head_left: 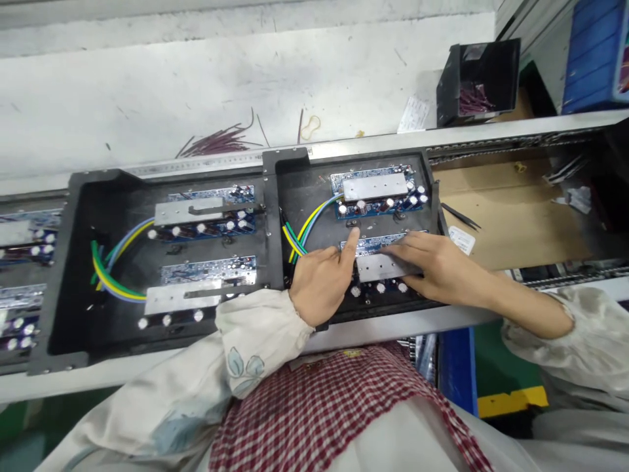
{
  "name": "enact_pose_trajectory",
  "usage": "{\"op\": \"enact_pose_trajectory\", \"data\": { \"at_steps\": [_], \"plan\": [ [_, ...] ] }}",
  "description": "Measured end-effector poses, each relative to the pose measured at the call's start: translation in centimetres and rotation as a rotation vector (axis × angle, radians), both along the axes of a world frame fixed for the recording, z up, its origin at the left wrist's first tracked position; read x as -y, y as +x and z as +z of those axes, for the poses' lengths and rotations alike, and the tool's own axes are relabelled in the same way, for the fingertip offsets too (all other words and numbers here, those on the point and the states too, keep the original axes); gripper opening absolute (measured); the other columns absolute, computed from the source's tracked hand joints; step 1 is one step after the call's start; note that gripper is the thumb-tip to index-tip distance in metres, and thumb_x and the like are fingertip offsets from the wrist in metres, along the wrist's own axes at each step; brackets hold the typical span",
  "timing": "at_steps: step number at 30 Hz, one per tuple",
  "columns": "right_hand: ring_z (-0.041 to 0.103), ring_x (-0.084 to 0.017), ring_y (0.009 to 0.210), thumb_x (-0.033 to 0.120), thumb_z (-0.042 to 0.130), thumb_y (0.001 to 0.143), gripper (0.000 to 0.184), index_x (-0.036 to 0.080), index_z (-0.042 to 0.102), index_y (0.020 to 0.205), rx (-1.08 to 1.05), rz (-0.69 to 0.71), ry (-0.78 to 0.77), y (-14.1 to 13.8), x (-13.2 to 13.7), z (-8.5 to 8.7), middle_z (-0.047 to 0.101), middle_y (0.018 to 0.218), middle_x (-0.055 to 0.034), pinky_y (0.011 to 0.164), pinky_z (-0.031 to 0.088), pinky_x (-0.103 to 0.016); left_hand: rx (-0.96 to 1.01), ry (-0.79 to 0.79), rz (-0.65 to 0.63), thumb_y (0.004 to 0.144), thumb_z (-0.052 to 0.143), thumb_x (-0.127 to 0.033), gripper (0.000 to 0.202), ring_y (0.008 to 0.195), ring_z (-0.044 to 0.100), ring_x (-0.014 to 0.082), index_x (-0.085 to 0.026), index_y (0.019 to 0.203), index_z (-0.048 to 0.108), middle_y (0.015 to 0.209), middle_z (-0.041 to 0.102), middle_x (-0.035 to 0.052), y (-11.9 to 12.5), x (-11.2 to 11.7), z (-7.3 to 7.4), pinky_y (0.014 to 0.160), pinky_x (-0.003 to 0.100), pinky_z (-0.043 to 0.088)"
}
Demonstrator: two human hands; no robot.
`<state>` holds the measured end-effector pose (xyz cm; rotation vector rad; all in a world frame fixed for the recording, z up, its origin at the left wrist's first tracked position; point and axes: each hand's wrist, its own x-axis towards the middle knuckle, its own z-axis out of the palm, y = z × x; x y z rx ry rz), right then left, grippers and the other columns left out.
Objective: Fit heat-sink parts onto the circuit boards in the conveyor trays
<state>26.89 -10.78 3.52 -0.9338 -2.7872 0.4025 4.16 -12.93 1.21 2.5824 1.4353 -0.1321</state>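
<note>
My left hand (322,283) lies over the left end of the lower circuit board (381,267) in the right-hand black tray (309,187). One finger points up past the board's edge, while the others curl under, over the yellow, green and blue wires (296,244); what they hold is hidden. My right hand (439,262) grips the right end of this board, fingers at its far edge and thumb by the metal plate. Above it in the tray sits another circuit board (376,190) with a silver plate and round capacitors, apart from both hands.
Another black tray (118,196) with two wired boards stands to the left, and part of a further one beyond. Tweezers (460,216) lie on cardboard (491,242) at right. Purple-brown sleeves (221,142) lie behind; a black bin (479,82) and blue bin (594,56) stand back right.
</note>
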Motion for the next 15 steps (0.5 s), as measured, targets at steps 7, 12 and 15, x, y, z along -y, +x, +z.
{"op": "enact_pose_trajectory", "data": {
  "at_steps": [7, 12, 15],
  "plan": [
    [0.060, -0.023, 0.079, 0.011, 0.052, 0.082, 0.037, 0.008, 0.057, 0.118, -0.058, -0.026, 0.001, 7.2, -1.1, 2.0, 0.064, 0.090, -0.0133, 0.067, 0.053, -0.036, 0.048, -0.069, 0.110, 0.082, 0.047, -0.013, 0.057, 0.080, 0.067, 0.0234, -0.015, 0.138, 0.034, 0.091, 0.069, 0.0061, 6.5, -1.4, 0.1, 0.067, 0.033, 0.052],
    [0.063, -0.020, 0.089, 0.027, 0.062, 0.083, 0.043, 0.019, 0.058, 0.125, -0.169, -0.117, -0.205, 12.3, -6.2, 6.0, 0.067, 0.104, -0.0076, 0.073, 0.053, -0.032, 0.042, -0.194, 0.155, 0.084, 0.045, -0.012, 0.028, 0.079, 0.066, 0.0252, -0.018, 0.111, 0.053, 0.083, 0.067, 0.0044, 10.1, -2.1, 1.3, 0.066, 0.035, 0.050],
    [0.063, -0.017, 0.080, 0.039, 0.065, 0.081, 0.037, 0.016, 0.068, 0.110, -0.275, -0.306, -0.360, 11.3, -13.2, 5.8, 0.069, 0.100, -0.0065, 0.070, 0.051, -0.031, 0.043, -0.179, 0.115, 0.084, 0.046, -0.012, 0.016, 0.078, 0.066, 0.0245, -0.018, 0.093, 0.057, 0.079, 0.066, 0.0040, 9.7, -2.1, 1.5, 0.066, 0.034, 0.049]
  ]
}}
